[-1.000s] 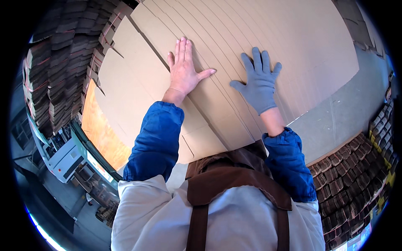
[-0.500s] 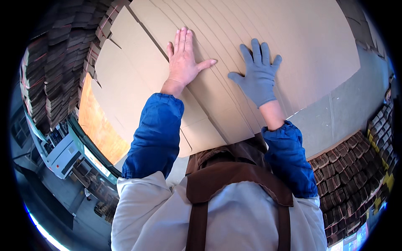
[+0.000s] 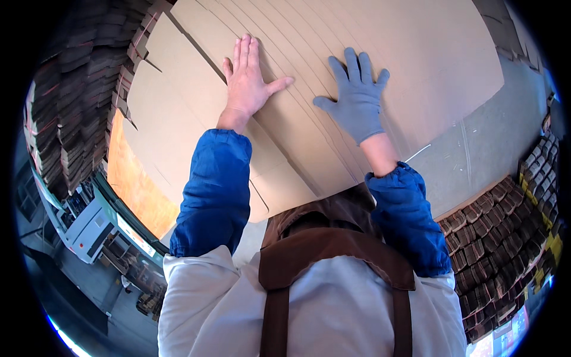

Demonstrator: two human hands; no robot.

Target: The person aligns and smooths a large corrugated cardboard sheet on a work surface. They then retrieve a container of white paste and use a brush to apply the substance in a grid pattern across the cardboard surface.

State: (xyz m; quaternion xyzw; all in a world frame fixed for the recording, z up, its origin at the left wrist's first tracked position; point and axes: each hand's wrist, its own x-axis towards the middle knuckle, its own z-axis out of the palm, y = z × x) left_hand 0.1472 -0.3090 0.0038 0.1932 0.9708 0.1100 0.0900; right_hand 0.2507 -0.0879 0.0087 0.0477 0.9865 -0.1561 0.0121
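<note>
Just ahead of the brown apron [image 3: 333, 253], overlapping tan cardboard sheets [image 3: 172, 89] spread wide and flat, their smooth, matte faces crossed by fine parallel steps where one edge lies over the next. A long dark slot [image 3: 196, 46] runs diagonally through the left part, and short slits cut into the left margin.

The bare left hand [image 3: 247, 88] is open, palm down on the cardboard just right of that slot, its fingers close together and thumb stretched out. The right hand [image 3: 357, 104], in a thin grey glove wrinkled across the back, is likewise open on the sheets, fingers spread. Gathered blue sleeves [image 3: 215, 184] end at both wrists.

The near edge of the sheets meets the apron. Beyond their right edge, smooth grey floor [image 3: 446, 169] gives open room as far as a ridged stack of brown cardboard [image 3: 499, 244]. The left side is tighter: a grained wooden board [image 3: 138, 181] sits beside the sheets, with layered, rough-edged cardboard piles [image 3: 77, 95] rising near it.
</note>
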